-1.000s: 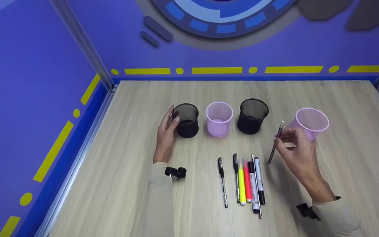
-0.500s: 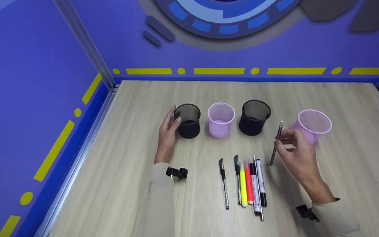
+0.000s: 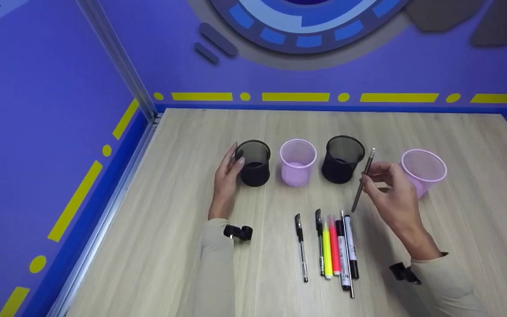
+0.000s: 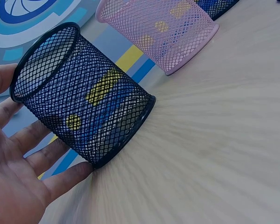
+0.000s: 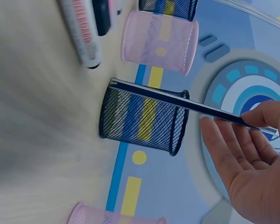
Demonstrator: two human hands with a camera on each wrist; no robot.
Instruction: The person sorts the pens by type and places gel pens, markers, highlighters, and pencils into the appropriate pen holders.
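Observation:
My left hand (image 3: 225, 182) rests against the left side of a black mesh pen cup (image 3: 255, 176). In the left wrist view its fingers lie fairly straight along the mesh wall (image 4: 84, 98). My right hand (image 3: 394, 189) pinches a dark pencil (image 3: 358, 198) near its white-tipped upper end. The pencil leans, lower end toward me, just left of the right hand. In the right wrist view it overlaps another black mesh cup (image 5: 140, 121). Beside that hand a pink mesh cup (image 3: 429, 172) stands, partly hidden by the fingers.
Another pink cup (image 3: 297, 176) stands between the black ones. In front lie a gel pen (image 3: 301, 248), a second gel pen (image 3: 320, 242), a yellow highlighter (image 3: 327, 253), a pink highlighter (image 3: 334, 251), two markers (image 3: 343, 259) and a thin silvery stick (image 3: 351, 281). Blue walls border the table.
My right hand has moved slightly up and to the left with the pencil, away from the right pink cup. The left hand stays at its black cup; the whole view shifts slightly.

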